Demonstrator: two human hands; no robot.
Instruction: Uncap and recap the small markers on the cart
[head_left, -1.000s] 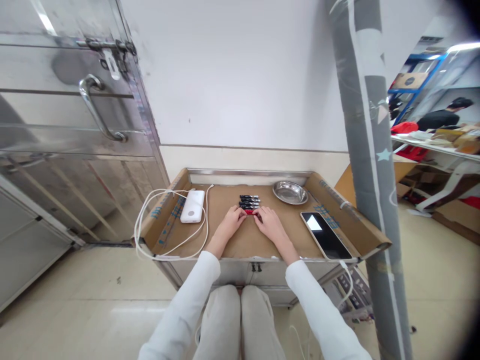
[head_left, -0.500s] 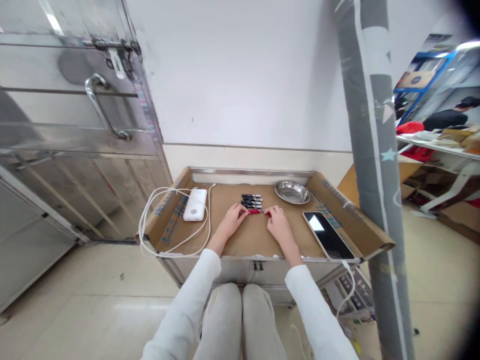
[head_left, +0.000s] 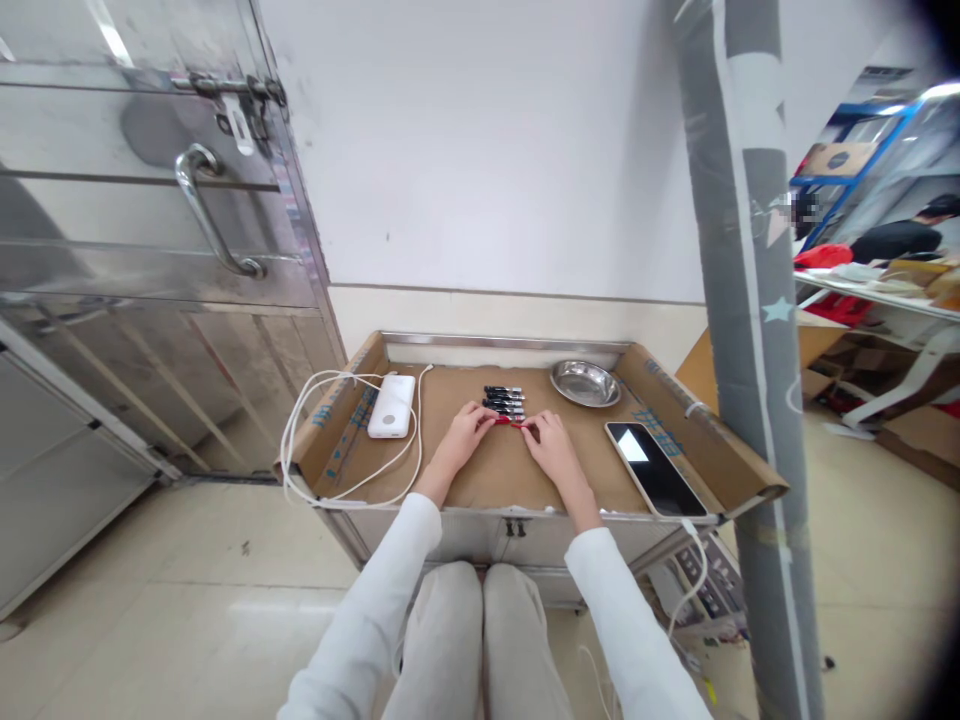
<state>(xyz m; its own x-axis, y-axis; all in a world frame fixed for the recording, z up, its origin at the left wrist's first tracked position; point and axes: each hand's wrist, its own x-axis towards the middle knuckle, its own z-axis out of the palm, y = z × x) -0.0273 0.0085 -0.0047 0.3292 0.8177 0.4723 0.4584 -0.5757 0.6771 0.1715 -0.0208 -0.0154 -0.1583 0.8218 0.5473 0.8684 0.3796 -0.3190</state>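
A white power bank [head_left: 391, 407] lies at the left of the cardboard-lined tabletop [head_left: 495, 480], its white cable [head_left: 287, 450] looping over the edge; a steel dish [head_left: 586, 383] sits back right; a dark phone [head_left: 654, 468] lies nearer, by the right flap; a steel door [head_left: 150, 250] stands left.

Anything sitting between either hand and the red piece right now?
Nothing visible. The left hand and the right hand each already have fingertips on one end of the red piece. The row of black pieces lies just behind it, not between it and the hands.
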